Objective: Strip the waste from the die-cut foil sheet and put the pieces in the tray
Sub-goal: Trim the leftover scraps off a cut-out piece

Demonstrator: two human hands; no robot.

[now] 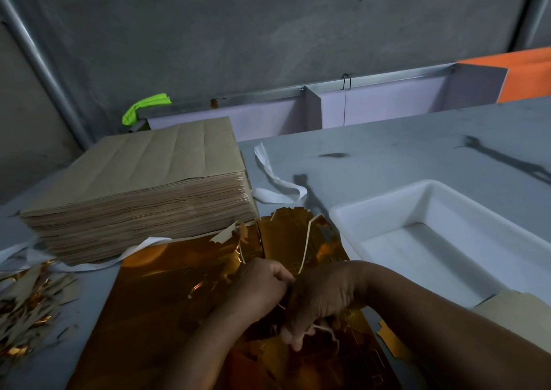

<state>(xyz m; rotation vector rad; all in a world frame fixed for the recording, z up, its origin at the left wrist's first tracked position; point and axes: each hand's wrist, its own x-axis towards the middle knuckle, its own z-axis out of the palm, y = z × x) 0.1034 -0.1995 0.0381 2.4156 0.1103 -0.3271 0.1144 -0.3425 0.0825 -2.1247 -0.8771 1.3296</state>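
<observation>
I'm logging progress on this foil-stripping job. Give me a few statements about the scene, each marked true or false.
1. The white tray sits right of the foil sheet. True.
2. The tray is heaped with gold pieces. False: its visible floor is bare.
3. The right hand holds thin waste strips. True.
4. The scrap pile lies right of the tray. False: it lies left of the sheet, on the table.

Foil sheet (167, 294) lies between stack (134, 181) (left, behind) and tray (343, 214).
</observation>
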